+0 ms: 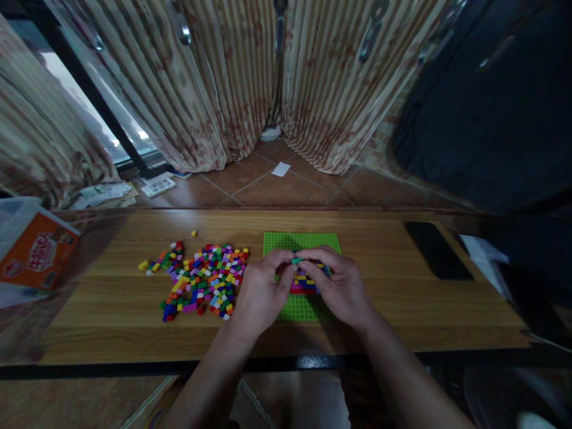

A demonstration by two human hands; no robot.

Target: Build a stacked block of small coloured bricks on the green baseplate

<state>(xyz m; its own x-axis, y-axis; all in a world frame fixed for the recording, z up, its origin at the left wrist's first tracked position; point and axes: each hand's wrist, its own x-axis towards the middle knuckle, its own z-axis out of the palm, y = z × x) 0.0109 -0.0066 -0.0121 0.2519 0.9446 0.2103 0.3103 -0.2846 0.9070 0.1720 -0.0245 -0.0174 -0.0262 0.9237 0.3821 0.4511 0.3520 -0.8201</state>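
Note:
Above the green baseplate point(308, 310), my two hands meet with their fingertips close together. A small dark-green toy brick point(296, 260) is pinched between them. My left hand point(263, 286) is closed on its left side, thumb and forefinger together. From the right, my right hand point(342, 283) is closed on the same brick, its thumb pointing inward. Below the fingers, a build of coloured bricks point(306, 286), with red, pink, yellow and blue showing, sits on the baseplate. My hands hide part of that build.
A loose pile of small coloured bricks point(205, 277) spreads over the wooden table point(379, 322) to the left. One yellow brick point(194, 233) lies apart behind it. At the right is a black phone-like slab point(438, 250). A plastic tub with an orange label point(38, 253) stands far left.

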